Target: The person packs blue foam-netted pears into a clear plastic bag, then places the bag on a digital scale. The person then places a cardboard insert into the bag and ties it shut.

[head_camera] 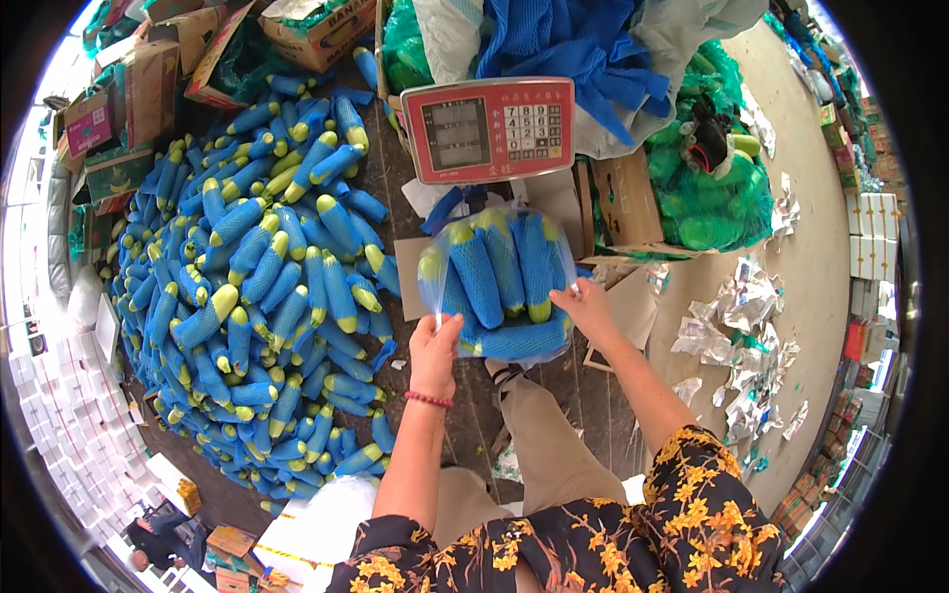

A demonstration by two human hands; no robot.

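Note:
My left hand (434, 352) grips the near left edge of a clear plastic bag (530, 362). My right hand (586, 305) pinches its right edge, so the bag's mouth is stretched wide between them. Inside lie several zucchini (474, 274) in blue foam net sleeves, most side by side and one crosswise at the near side. Just beyond the bag stands a red-framed electronic scale display (487, 130) with a number keypad. Whether the bag rests on the scale's platform is hidden.
A large heap of sleeved zucchini (259, 267) covers the floor at left. Cardboard boxes (152, 96) stand behind it. At right are a carton (626, 196), green-bagged produce (704, 196) with a black glove (708, 137) on it, and crumpled paper (741, 311). Blue foam nets (556, 44) lie beyond the scale.

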